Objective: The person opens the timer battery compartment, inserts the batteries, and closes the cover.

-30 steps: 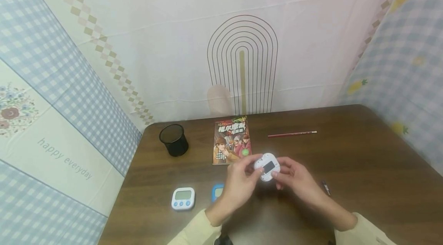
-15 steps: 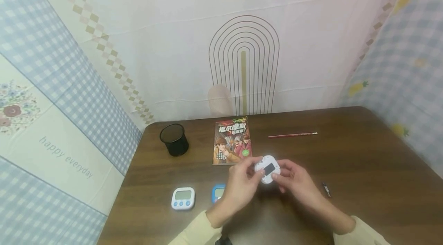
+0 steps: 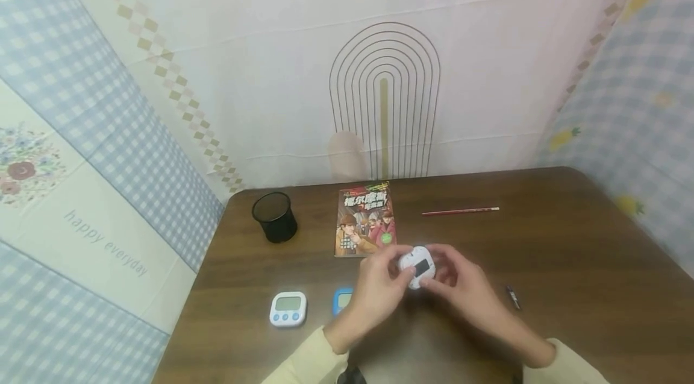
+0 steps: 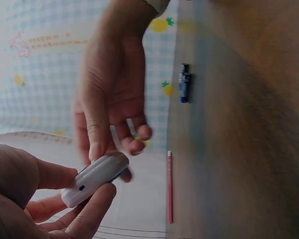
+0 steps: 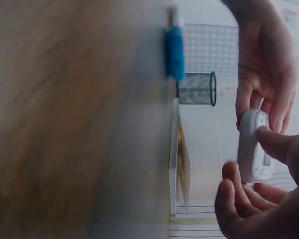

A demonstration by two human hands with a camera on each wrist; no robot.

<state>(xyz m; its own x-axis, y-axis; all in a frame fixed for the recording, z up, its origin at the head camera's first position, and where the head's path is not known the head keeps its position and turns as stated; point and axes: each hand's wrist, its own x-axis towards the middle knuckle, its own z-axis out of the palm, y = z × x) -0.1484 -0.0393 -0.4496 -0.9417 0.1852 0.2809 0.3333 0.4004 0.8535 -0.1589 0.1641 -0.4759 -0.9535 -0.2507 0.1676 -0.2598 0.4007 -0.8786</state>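
Between both hands, above the table, a white digital timer [image 3: 422, 266] is held with its back and a dark rectangular panel turned up. My left hand [image 3: 378, 286] grips its left side, thumb on the back face. On the other side my right hand [image 3: 470, 289] pinches it, thumb near the lower edge and index finger at the upper edge. The right wrist view shows the timer [image 5: 254, 144] edge-on, with the right thumb on its back. A second white timer [image 3: 288, 310] lies face up at left. Beside it, a blue timer [image 3: 341, 301] is partly hidden by my left wrist.
A comic-style book [image 3: 365, 221] lies beyond the hands, with a black mesh pen cup [image 3: 279, 224] to its left. A red pencil [image 3: 461, 211] lies at the back right. Small dark batteries [image 4: 185, 83] lie right of my right hand. Patterned cloth hangs around the table [image 3: 569, 239].
My right hand's fingers have shifted on the timer, the index finger now up at its upper edge. The timer has turned slightly. My left hand keeps its grip.
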